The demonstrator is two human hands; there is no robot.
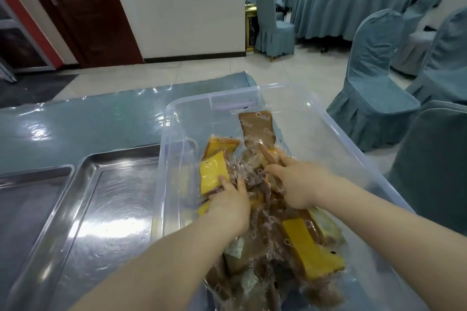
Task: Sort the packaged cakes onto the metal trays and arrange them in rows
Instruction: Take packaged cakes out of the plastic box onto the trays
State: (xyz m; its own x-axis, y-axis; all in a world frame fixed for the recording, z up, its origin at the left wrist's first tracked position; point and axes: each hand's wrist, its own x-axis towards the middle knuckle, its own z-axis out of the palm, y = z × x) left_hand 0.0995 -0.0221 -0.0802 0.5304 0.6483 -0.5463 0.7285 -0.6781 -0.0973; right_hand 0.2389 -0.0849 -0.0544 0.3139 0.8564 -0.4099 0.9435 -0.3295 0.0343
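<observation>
While both my hands are down in the clear plastic bin (pixel 328 118), I'm picking through the heap of packaged cakes (pixel 265 222) to pull out the next ones. My left hand (pixel 228 201) rests on a yellow cake packet (pixel 213 171) against the bin's left wall, fingertips on its near edge; whether they've curled under it I can't tell from here. My right hand (pixel 294 179) reaches farther in, index finger stretched out over a brown packet (pixel 267 156), the other fingers loosely bent, nothing clearly pinched yet. One brown slice (pixel 256 126) lies alone at the far end.

The metal tray (pixel 101 204) sits just left of the bin, bare, with a second tray (pixel 30 184) beside it farther left, also bare, so I'd say the sorting has hardly begun. To do this well, I think I should grip each packet by its body, not the slippery wrapper edge, take one kind per hand, lift clear over the bin wall, and start a row at the tray's far corner so later rows stay straight.
</observation>
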